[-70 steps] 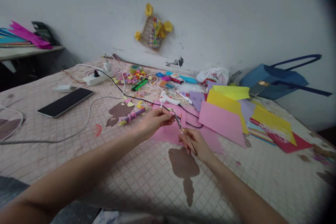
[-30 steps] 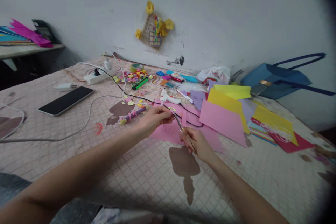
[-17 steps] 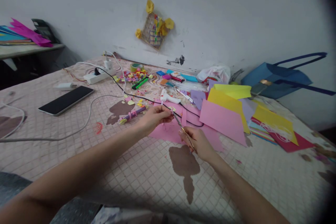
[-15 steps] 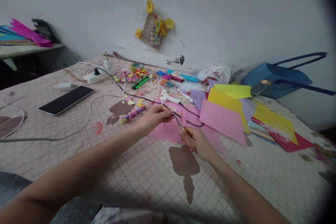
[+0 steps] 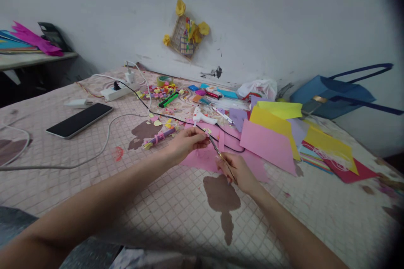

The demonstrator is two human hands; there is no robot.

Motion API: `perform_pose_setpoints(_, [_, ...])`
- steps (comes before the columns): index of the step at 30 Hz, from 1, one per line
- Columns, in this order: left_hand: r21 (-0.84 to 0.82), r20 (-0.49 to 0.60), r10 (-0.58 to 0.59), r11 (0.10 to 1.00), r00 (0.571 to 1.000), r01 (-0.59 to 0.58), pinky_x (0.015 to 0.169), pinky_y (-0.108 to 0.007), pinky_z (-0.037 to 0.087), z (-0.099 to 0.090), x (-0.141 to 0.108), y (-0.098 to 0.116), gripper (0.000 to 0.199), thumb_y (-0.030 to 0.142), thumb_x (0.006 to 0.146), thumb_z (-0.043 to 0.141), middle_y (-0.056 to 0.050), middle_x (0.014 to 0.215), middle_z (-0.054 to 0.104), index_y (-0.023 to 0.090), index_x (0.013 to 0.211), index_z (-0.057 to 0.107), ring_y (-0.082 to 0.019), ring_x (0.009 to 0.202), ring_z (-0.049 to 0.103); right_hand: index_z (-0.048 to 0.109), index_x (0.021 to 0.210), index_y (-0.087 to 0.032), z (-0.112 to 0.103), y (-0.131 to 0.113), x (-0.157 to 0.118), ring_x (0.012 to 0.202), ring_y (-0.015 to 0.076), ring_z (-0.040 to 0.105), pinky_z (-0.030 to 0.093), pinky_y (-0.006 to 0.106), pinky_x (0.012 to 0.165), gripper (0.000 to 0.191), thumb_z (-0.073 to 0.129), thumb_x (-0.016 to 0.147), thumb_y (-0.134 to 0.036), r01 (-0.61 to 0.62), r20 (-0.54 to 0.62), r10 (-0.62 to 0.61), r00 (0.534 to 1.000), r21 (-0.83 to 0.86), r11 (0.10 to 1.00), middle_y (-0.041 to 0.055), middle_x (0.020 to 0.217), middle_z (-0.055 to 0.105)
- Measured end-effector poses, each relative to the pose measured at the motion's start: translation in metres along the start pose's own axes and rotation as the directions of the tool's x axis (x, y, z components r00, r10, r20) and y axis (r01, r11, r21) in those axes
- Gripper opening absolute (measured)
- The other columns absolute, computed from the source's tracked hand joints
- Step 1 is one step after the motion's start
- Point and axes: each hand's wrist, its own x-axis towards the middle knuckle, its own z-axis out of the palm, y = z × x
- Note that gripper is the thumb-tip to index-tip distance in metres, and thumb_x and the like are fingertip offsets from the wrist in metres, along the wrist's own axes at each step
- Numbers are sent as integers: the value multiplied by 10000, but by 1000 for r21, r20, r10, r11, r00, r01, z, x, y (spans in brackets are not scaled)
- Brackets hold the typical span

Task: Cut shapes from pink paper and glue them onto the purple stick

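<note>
While your R hand (image 5: 238,170) grips scissors (image 5: 217,150), your L hand (image 5: 187,140) pinches a small pc. (image 5: 207,131) nr. their tips. Glue gun (image 5: 205,118) lies beyond.

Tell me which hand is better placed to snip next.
Probably the right hand: it holds the scissors, which point toward the left hand. That hand seems busy pinching a small piece, too tiny to identify.

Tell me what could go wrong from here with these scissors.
The scissors in your right hand point toward your left hand, so a slip might nick you. The black cord runs behind the scissors and could get snagged. The white glue gun lies just beyond your left hand; if it's hot, brushing it might burn you.
</note>
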Motion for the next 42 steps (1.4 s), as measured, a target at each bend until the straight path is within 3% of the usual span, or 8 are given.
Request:
perform_pose_setpoints(15, [13, -16, -8, 1000, 1000, 9, 690, -260, 472, 3, -1, 2, 137, 188, 714, 693, -24, 685, 628, 119, 709, 576, -113, 666, 616, 478, 637, -177, -2, 1, 0, 342, 70, 373, 261, 191, 359, 362, 439, 850, -467, -1, 26, 0, 1000, 38, 999, -76, 451, 383])
perform_pose_setpoints(42, [100, 147, -57, 994, 987, 43, 663, -251, 472, -8, 6, 14, 143, 198, 699, 712, -56, 703, 665, 106, 703, 602, -115, 641, 621, 469, 632, -181, -5, 2, -2, 339, 74, 373, 257, 192, 358, 415, 424, 853, -530, -1, 53, 0, 999, 18, 1000, -76, 435, 381])
